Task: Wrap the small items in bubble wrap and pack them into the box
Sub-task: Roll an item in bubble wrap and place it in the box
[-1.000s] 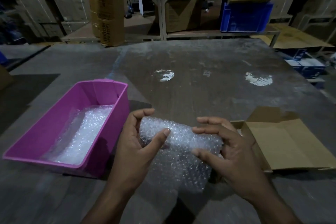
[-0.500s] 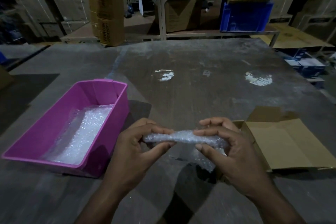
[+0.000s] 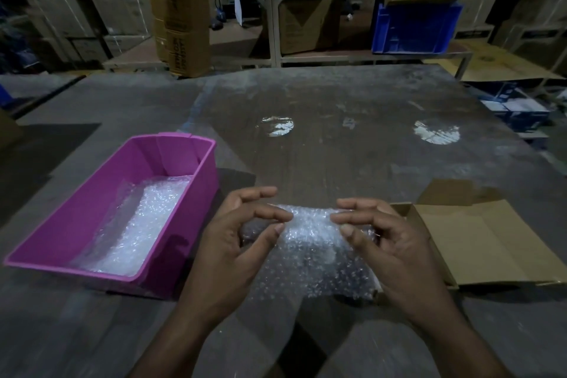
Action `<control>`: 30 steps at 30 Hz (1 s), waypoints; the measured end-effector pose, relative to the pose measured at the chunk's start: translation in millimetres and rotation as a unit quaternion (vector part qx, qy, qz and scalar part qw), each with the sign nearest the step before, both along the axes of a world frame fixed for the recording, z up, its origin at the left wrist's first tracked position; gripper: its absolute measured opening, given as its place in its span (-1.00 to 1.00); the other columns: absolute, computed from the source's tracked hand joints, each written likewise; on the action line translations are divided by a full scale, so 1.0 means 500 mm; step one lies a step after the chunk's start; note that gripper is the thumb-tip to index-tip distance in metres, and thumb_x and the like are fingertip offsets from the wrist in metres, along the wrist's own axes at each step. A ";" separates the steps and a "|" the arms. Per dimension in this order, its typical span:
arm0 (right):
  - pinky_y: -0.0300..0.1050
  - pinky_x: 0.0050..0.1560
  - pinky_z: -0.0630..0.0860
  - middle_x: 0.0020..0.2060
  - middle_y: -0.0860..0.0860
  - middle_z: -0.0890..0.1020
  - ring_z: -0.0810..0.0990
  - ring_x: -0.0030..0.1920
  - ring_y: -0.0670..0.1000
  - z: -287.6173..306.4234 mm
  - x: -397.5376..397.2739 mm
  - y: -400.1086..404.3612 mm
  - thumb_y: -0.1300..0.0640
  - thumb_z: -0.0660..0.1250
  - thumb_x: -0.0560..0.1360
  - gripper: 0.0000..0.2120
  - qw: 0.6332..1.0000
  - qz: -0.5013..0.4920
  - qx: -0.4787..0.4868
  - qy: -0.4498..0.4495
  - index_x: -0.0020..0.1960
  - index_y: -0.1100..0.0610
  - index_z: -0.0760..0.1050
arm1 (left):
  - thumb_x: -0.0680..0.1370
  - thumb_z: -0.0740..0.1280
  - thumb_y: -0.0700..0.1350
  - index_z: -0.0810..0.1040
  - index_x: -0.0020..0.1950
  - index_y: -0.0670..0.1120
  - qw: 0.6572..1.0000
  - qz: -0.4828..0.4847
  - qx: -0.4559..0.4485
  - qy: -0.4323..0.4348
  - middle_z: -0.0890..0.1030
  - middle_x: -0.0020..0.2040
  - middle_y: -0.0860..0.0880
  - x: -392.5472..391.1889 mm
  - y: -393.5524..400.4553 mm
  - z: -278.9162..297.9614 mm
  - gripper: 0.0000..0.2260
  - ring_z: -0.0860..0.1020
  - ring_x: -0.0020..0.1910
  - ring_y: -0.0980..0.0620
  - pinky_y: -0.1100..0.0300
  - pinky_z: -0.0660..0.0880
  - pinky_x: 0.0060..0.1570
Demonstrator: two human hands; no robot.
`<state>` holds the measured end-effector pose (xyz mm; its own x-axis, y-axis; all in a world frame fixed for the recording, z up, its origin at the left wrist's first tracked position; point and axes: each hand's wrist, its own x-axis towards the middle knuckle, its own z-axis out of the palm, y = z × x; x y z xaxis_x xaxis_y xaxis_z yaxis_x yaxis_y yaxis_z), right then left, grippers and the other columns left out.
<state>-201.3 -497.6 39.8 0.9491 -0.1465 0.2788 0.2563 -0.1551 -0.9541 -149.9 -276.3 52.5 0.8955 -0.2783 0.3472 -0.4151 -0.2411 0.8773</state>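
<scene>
A bubble wrap bundle [image 3: 310,242] is held just above the table in front of me, its loose sheet hanging toward me. My left hand [image 3: 236,242] pinches its left end between thumb and fingers. My right hand [image 3: 383,242] pinches the right end the same way. What is inside the wrap is hidden. An open cardboard box [image 3: 478,242] lies on the table just right of my right hand, its flap spread open.
A pink plastic bin [image 3: 76,224] with more bubble wrap [image 3: 135,233] in it stands at the left. The grey table [image 3: 337,147] stretches ahead. Beyond it are a tall carton [image 3: 181,9], a blue crate [image 3: 417,27] and shelving with stacked cartons.
The bundle has been turned over in both hands and the loose sheet now hangs down toward me again. Both hands have stayed in place, their grip shifted to the top edge.
</scene>
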 end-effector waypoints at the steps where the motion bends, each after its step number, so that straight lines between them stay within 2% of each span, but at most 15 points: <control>1: -0.37 0.12 0.49 0.17 -0.17 0.62 0.56 0.26 -0.14 0.003 -0.002 -0.001 0.12 0.50 0.40 -0.82 1.000 0.011 -0.011 0.005 -0.02 -0.06 0.71 | 0.53 0.47 -0.20 0.71 -0.01 0.09 1.000 -0.003 0.005 0.000 0.57 0.24 0.13 0.000 0.001 0.000 -0.82 0.53 0.33 0.08 0.33 0.51 0.13; 3: -0.40 0.18 0.45 0.25 -0.21 0.56 0.51 0.31 -0.18 0.006 -0.004 -0.003 0.09 0.59 0.30 -0.67 0.999 0.024 -0.047 0.008 0.05 -0.08 0.69 | 0.47 0.52 -0.16 0.73 -0.01 0.09 1.000 -0.008 0.008 0.005 0.59 0.22 0.13 0.001 0.003 0.003 -0.84 0.55 0.31 0.10 0.26 0.52 0.18; 6: -0.45 0.19 0.41 0.26 -0.26 0.54 0.50 0.32 -0.21 0.002 -0.001 -0.008 0.20 0.61 0.32 -0.59 0.995 0.008 -0.098 0.000 0.09 -0.12 0.66 | 0.32 0.61 -0.06 0.72 0.07 0.06 1.000 -0.026 0.002 0.014 0.59 0.23 0.14 0.002 0.005 0.004 -0.67 0.56 0.29 0.12 0.31 0.54 0.13; 8: -0.42 0.19 0.42 0.17 -0.26 0.58 0.54 0.26 -0.18 0.000 0.003 -0.010 0.25 0.57 0.37 -0.65 0.993 -0.014 -0.115 -0.014 0.06 -0.10 0.67 | 0.31 0.63 -0.08 0.71 0.12 0.05 0.999 -0.042 0.006 0.021 0.58 0.24 0.12 0.003 0.005 0.003 -0.61 0.57 0.30 0.08 0.18 0.58 0.15; 11: -0.37 0.17 0.46 0.11 -0.20 0.59 0.57 0.22 -0.16 0.005 0.005 -0.011 0.10 0.51 0.39 -0.86 0.995 -0.028 -0.094 -0.022 -0.06 -0.06 0.68 | 0.38 0.60 -0.11 0.72 0.09 0.07 0.999 -0.025 0.036 0.004 0.63 0.16 0.12 0.004 0.001 0.001 -0.70 0.60 0.23 0.06 -0.03 0.61 0.16; 14: -0.34 0.19 0.46 0.17 -0.17 0.56 0.54 0.25 -0.16 0.010 0.002 -0.009 -0.03 0.51 0.41 -0.91 0.996 -0.036 -0.081 -0.007 -0.13 -0.05 0.66 | 0.47 0.54 -0.01 0.72 0.01 0.12 0.999 -0.011 0.037 -0.030 0.67 0.09 0.13 0.003 0.000 0.002 -0.87 0.63 0.17 0.01 -0.02 0.59 0.12; 16: -0.31 0.11 0.51 0.06 -0.15 0.63 0.60 0.15 -0.13 0.014 0.000 -0.008 -0.02 0.48 0.42 -0.92 0.996 -0.039 -0.076 -0.003 -0.11 -0.05 0.66 | 0.54 0.48 0.02 0.71 0.04 0.12 0.999 -0.012 0.033 -0.022 0.68 0.07 0.10 0.002 0.000 0.002 -0.90 0.64 0.13 0.00 -0.05 0.60 0.10; 19: -0.33 0.05 0.55 0.03 -0.19 0.68 0.64 0.11 -0.16 0.011 0.002 -0.004 0.05 0.46 0.44 -0.79 0.999 -0.039 -0.022 0.015 0.07 -0.09 0.63 | 0.55 0.48 0.00 0.61 0.23 0.15 0.999 -0.004 -0.019 0.040 0.67 0.03 -0.04 0.003 -0.009 -0.007 -0.75 0.67 -0.04 -0.06 -0.22 0.62 -0.01; 21: -0.23 0.16 0.54 0.09 -0.17 0.68 0.61 0.19 -0.15 0.003 0.009 -0.004 0.14 0.47 0.48 -0.69 0.999 -0.049 -0.013 0.004 0.18 -0.10 0.60 | 0.53 0.48 -0.03 0.48 0.34 0.14 0.998 0.008 -0.054 0.041 0.61 0.14 -0.12 0.005 -0.015 -0.013 -0.60 0.60 0.02 -0.23 -0.32 0.58 0.01; 22: -0.16 0.21 0.53 0.11 -0.15 0.67 0.59 0.23 -0.14 0.002 0.012 -0.005 0.18 0.46 0.49 -0.69 0.999 -0.051 -0.015 -0.007 0.18 -0.09 0.60 | 0.54 0.47 -0.08 0.45 0.35 0.11 0.997 0.008 -0.070 0.035 0.59 0.21 -0.07 0.006 -0.017 -0.014 -0.58 0.59 0.06 -0.20 -0.33 0.57 0.03; 24: -0.15 0.27 0.51 0.16 -0.16 0.65 0.57 0.26 -0.14 0.003 0.014 -0.009 0.16 0.44 0.49 -0.76 0.997 -0.051 -0.044 -0.027 0.13 -0.07 0.64 | 0.56 0.44 -0.12 0.50 0.28 0.09 0.998 0.011 -0.063 0.022 0.56 0.29 0.03 0.008 -0.018 -0.014 -0.67 0.60 0.09 -0.08 -0.26 0.59 0.03; 25: -0.19 0.27 0.49 0.19 -0.18 0.62 0.55 0.28 -0.16 0.007 0.013 -0.010 0.12 0.45 0.47 -0.77 0.997 -0.041 -0.058 -0.024 0.11 -0.07 0.66 | 0.58 0.43 -0.12 0.57 0.21 0.11 0.999 0.015 -0.046 0.013 0.55 0.29 0.06 0.009 -0.017 -0.011 -0.76 0.60 0.11 -0.01 -0.15 0.62 0.02; 27: -0.32 0.27 0.45 0.28 -0.23 0.55 0.49 0.32 -0.24 0.014 0.007 -0.012 0.08 0.53 0.39 -0.66 0.995 -0.012 -0.095 -0.005 0.16 -0.08 0.64 | 0.56 0.42 -0.14 0.68 0.03 0.12 1.000 0.010 -0.023 -0.001 0.55 0.27 0.12 0.010 -0.013 -0.008 -0.85 0.56 0.25 0.07 0.15 0.61 0.02; 28: -0.36 0.27 0.43 0.31 -0.25 0.51 0.46 0.34 -0.26 0.014 0.006 -0.013 0.10 0.58 0.37 -0.58 0.993 -0.005 -0.118 0.003 0.20 -0.09 0.62 | 0.55 0.42 -0.15 0.70 -0.01 0.12 1.000 0.002 -0.024 0.002 0.56 0.25 0.12 0.010 -0.012 -0.007 -0.84 0.54 0.29 0.09 0.21 0.58 0.03; 30: -0.29 0.28 0.46 0.33 -0.27 0.49 0.45 0.36 -0.25 0.009 0.007 -0.014 0.18 0.59 0.36 -0.51 0.991 -0.007 -0.130 0.009 0.24 -0.10 0.60 | 0.51 0.50 -0.12 0.71 0.00 0.13 0.999 -0.024 -0.027 0.017 0.56 0.26 0.12 0.013 -0.010 -0.008 -0.85 0.53 0.33 0.08 0.19 0.56 0.11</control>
<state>-198.0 -504.6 44.3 0.9524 -0.0854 0.2927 0.2363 -0.4002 -0.8854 -143.5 -281.1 48.5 0.8933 -0.3034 0.3317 -0.3940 -0.1731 0.9027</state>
